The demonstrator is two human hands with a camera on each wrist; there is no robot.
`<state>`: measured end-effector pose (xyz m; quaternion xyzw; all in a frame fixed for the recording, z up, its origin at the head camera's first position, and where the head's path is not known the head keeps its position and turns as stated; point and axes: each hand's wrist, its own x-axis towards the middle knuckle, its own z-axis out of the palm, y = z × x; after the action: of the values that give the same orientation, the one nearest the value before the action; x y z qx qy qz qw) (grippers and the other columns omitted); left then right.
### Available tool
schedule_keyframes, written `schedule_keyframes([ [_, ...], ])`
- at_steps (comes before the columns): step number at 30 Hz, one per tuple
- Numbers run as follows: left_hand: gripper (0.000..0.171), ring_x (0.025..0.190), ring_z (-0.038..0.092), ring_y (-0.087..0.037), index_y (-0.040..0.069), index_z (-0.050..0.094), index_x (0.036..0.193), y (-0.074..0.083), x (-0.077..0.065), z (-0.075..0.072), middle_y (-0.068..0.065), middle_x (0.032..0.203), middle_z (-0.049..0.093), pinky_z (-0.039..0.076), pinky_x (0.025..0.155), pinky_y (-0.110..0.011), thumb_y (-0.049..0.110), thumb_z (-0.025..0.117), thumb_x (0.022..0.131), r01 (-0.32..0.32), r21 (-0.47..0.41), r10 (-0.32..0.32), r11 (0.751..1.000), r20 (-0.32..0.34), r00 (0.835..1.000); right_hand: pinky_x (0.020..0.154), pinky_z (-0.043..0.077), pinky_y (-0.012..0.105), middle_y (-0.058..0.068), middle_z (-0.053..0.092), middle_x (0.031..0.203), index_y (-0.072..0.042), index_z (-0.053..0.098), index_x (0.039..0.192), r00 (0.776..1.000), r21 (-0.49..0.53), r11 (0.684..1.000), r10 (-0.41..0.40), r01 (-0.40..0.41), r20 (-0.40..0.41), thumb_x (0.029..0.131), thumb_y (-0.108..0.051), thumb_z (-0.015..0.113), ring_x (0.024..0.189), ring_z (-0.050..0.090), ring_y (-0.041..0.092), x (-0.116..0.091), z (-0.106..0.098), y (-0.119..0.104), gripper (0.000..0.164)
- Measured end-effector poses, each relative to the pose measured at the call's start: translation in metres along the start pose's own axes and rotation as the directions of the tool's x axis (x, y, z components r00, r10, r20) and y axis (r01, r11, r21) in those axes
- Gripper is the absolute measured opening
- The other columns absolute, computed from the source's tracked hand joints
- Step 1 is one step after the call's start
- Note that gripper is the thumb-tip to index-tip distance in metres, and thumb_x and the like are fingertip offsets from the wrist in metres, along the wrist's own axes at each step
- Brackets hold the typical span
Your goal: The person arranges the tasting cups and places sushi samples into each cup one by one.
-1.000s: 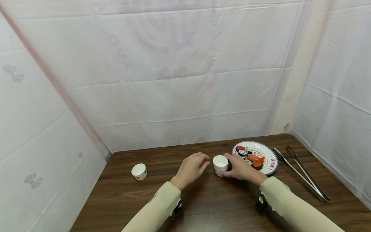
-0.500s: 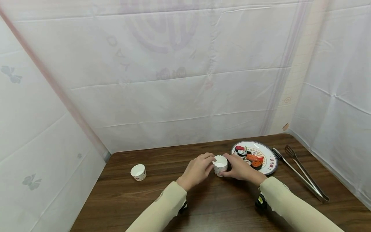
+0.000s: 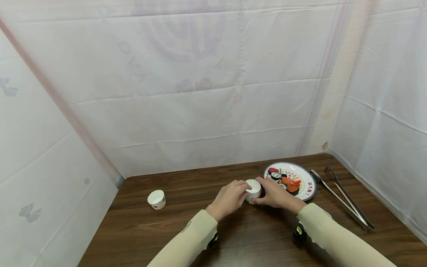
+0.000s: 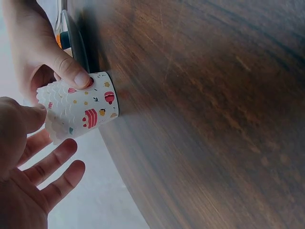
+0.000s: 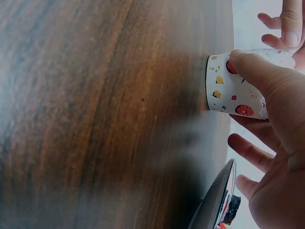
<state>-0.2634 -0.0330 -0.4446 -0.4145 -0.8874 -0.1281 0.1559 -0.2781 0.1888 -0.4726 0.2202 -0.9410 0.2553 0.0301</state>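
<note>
Paper cups (image 3: 255, 190): nested between both hands, nearer the table's (image 3: 140, 231) far edge
Left hand (image 3: 230, 197): pinching rim
Right hand (image 3: 272, 193): gripping side

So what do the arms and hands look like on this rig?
Bare left hand and right hand, no gloves. Pale cream-beige left sleeve and right sleeve, each with small dark print near the cuff, unreadable here. Black left wrist device and right wrist device; the right one shows a yellow-green marking.
</note>
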Motion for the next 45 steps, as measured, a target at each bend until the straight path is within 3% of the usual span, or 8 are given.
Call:
schedule_keyframes([
  [8,0.016,0.093,0.065,-0.012,0.012,0.075,0.114,0.0019,0.0035,-0.0024,0.000,0.110,0.072,0.055,0.079,-0.023,0.016,0.070,0.099,-0.020,0.018,0.020,1.000,0.006,1.000,0.085,0.053,0.046,0.005,0.064,0.108,-0.011,0.060,0.129,1.000,-0.004,1.000,0.015,-0.015,-0.002,0.080,-0.043,0.088,0.098,0.060,0.020,-0.0001,-0.0023,-0.0009,0.065],
  [18,0.008,0.080,0.057,-0.006,0.012,0.073,0.099,0.0028,0.0057,-0.0018,0.002,0.094,0.064,0.049,0.070,-0.019,0.017,0.067,0.101,-0.011,-0.028,0.012,1.000,0.027,1.000,0.081,0.053,0.045,0.004,0.064,0.107,-0.010,0.060,0.127,1.000,-0.004,1.000,-0.009,0.009,-0.017,0.080,-0.043,0.088,0.096,0.060,0.020,-0.0003,-0.0017,0.0003,0.064],
  [28,0.008,0.075,0.054,-0.005,0.012,0.071,0.096,0.0035,0.0057,-0.0023,0.002,0.092,0.063,0.046,0.067,-0.018,0.015,0.066,0.102,-0.023,-0.034,0.023,0.999,0.016,1.000,0.078,0.051,0.042,0.001,0.064,0.103,-0.012,0.062,0.124,0.998,-0.022,0.999,-0.040,0.039,-0.044,0.078,-0.041,0.089,0.093,0.059,0.018,0.0002,-0.0011,0.0014,0.061],
  [38,0.009,0.073,0.052,-0.004,0.011,0.071,0.096,0.0041,0.0057,-0.0032,0.002,0.091,0.063,0.044,0.066,-0.016,0.015,0.066,0.102,-0.016,-0.056,0.017,0.998,0.021,1.000,0.080,0.052,0.043,0.002,0.064,0.105,-0.011,0.061,0.125,0.999,-0.013,0.999,-0.031,0.031,-0.035,0.079,-0.040,0.089,0.095,0.059,0.019,-0.0003,-0.0026,-0.0008,0.061],
  [45,0.008,0.073,0.052,-0.004,0.011,0.070,0.095,0.0032,0.0044,-0.0044,0.003,0.090,0.062,0.045,0.066,-0.016,0.014,0.066,0.101,-0.022,-0.060,0.021,0.998,-0.016,1.000,0.082,0.053,0.047,0.004,0.064,0.106,-0.008,0.060,0.129,1.000,-0.008,1.000,0.000,-0.001,-0.019,0.079,-0.042,0.089,0.097,0.060,0.022,-0.0015,-0.0001,-0.0003,0.067],
])
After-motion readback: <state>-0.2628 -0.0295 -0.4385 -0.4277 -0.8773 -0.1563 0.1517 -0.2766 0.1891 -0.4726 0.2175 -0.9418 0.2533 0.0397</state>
